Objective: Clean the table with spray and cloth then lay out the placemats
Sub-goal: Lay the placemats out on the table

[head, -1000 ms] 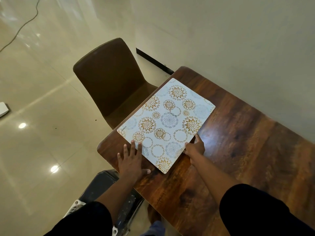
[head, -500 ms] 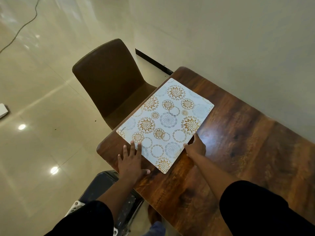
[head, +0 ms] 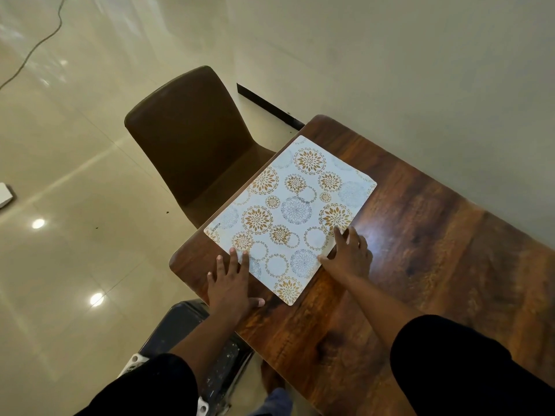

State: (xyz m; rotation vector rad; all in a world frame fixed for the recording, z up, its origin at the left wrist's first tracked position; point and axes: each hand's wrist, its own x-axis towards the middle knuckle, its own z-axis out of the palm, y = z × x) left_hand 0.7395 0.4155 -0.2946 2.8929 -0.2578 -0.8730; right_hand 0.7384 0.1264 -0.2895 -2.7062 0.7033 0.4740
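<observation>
A dark wooden bench point(head: 435, 265) stood against a plain pale wall point(head: 390, 70), which had a black skirting strip point(head: 267, 106) at its foot. A brown chair point(head: 192, 139) was tucked at the bench's far end. The glossy cream tiled floor point(head: 75, 175) reflected round ceiling lights point(head: 38, 223), and a thin cable point(head: 36, 46) trailed across it.

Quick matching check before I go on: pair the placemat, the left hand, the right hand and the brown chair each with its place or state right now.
Things:
1. placemat
2. left hand
3. right hand
4. brown chair

Places or states:
a. pushed in at the table's far-left side
b. flat on the wooden table
c. fingers spread at the mat's right edge
d. fingertips on the mat's near-left edge

Pairs: 1-b, 2-d, 3-c, 4-a
</observation>
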